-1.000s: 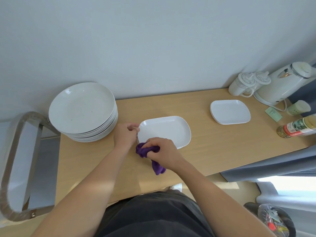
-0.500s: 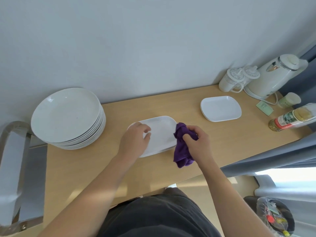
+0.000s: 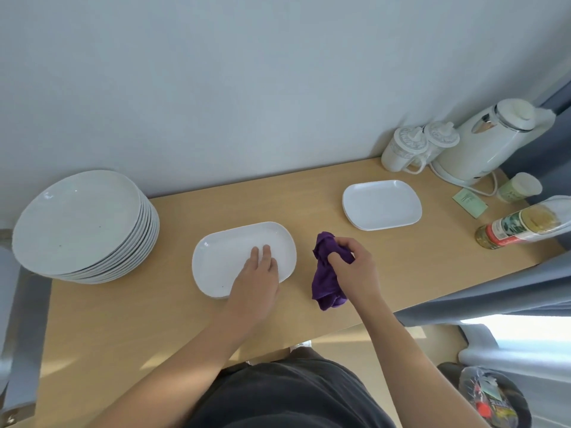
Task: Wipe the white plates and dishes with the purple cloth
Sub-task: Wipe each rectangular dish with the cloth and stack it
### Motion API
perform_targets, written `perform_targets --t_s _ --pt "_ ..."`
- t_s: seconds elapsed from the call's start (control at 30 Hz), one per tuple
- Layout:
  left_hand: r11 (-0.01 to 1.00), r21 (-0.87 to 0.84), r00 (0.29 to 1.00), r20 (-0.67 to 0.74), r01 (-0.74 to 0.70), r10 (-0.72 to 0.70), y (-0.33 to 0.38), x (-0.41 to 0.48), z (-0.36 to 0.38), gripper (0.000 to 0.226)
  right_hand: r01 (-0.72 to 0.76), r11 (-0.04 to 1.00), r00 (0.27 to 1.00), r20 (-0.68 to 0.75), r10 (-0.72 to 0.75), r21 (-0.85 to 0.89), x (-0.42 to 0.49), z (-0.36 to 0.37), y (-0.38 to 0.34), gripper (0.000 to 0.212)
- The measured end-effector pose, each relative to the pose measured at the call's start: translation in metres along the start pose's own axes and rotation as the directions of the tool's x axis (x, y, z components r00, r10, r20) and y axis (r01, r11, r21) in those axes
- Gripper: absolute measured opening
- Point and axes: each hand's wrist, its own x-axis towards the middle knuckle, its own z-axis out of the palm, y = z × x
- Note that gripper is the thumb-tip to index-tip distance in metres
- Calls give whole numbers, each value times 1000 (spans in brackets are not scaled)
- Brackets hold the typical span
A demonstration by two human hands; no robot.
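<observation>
Head view: left hand [image 3: 258, 278] flat, fingers straight, pressing the rectangular white dish [image 3: 234, 257] mid-table, right hand [image 3: 352, 273] clutching bunched purple cloth [image 3: 324, 279] just beside the dish, off it; risk: dish near front edge could slide off if pushed.

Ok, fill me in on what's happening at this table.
A person is wiping dishes at a wooden table. The left hand lies flat on the dish in front of them, fingers straight. The right hand grips the bunched cloth just right of that dish, not on it. A stack of plates sits at the left, and a far dish at the right.
</observation>
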Motion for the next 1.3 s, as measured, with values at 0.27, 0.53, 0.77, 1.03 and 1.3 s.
perform_targets --t_s 0.27,0.53,0.77,1.03,1.3 --pt "999 -25 998 53 46 -45 8 -2 2 46 69 998 990 123 -67 -10 17 -4 -7 29" --pt "905 -403 824 -553 -135 -123 -1 -20 -20 19 195 976 971 121 -205 92 13 -3 -38 32" --pt "332 -939 787 -271 -89 -555 -32 -38 -89 23 510 848 857 9 -516 144 -7 18 -97 33" --pt "50 -973 886 -225 -224 -406 -56 -64 -110 27 778 614 620 4 -785 -131 -17 86 -117 42" --pt "-151 -952 912 -198 -266 -358 -79 -87 -100 27 836 516 522 -22 -853 -185 -68 121 -79 42"
